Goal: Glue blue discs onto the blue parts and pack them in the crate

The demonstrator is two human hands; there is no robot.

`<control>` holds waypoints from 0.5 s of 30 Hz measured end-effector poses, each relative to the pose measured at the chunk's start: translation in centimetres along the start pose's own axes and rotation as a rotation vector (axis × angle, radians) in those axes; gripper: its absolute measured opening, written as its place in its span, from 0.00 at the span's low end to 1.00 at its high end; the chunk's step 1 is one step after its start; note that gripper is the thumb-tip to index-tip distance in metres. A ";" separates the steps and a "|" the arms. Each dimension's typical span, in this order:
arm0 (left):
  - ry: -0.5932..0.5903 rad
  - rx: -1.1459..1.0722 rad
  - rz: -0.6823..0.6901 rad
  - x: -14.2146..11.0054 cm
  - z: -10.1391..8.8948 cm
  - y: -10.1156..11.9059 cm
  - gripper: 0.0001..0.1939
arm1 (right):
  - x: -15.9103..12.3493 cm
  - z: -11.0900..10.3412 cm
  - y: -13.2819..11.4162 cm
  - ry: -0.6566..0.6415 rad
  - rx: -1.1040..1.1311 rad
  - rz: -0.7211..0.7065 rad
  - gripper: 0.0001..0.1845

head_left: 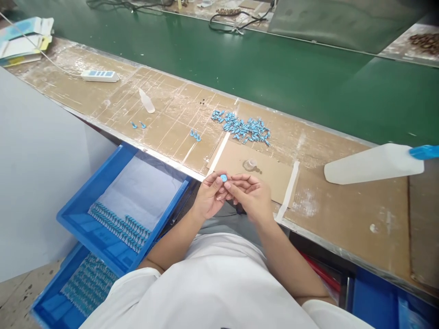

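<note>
Between the fingertips of both hands is a small blue piece [223,177], roundish, its exact kind too small to tell. My left hand [208,195] pinches it from the left, and my right hand [249,194] closes on its right side. Both hands are above the bench's front edge. Just beyond them a small clear cup [249,164] rests on a cardboard sheet [274,171], a wet mark beside it. Farther back lies a pile of small blue parts [245,127]. A short row of blue pieces [195,135] sits left of the pile, and two more blue pieces [138,124] lie farther left.
A large white bottle [373,164] with a blue cap lies at right. Left on the bench are a small squeeze bottle [147,101] and a power strip [99,76]. Blue trays [85,189] holding rows of blue parts are below left. A green belt [192,50] runs behind.
</note>
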State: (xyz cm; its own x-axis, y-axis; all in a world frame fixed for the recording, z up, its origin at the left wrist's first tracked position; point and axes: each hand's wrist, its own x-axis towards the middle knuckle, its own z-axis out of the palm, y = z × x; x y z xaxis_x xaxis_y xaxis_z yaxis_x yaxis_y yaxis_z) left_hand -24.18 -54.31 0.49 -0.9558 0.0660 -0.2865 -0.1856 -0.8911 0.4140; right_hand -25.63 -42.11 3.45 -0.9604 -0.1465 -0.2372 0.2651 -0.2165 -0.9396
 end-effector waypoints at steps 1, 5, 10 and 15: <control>0.002 -0.037 -0.017 0.1 0.0 0.1 0.12 | 0.3 -0.9 -0.6 0.051 -0.111 -0.080 0.17; 0.039 -0.129 -0.095 0.5 0.1 0.6 0.07 | 4.9 -6.7 -2.4 0.489 -0.561 -0.481 0.15; 0.140 -0.096 -0.122 0.8 0.3 0.8 0.05 | 15.0 -13.8 -1.5 0.442 -0.967 -0.406 0.16; 0.248 -0.065 -0.114 0.8 0.2 1.1 0.07 | 19.6 -15.6 -0.8 0.244 -1.218 -0.363 0.12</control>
State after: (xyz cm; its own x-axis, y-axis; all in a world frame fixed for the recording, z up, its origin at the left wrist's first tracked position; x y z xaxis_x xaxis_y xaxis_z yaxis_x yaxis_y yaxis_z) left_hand -25.17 -55.10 0.91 -0.8430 0.0623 -0.5344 -0.2658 -0.9118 0.3130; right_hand -45.98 -29.76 -4.26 -0.9855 -0.0579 0.1598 -0.1372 0.8256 -0.5473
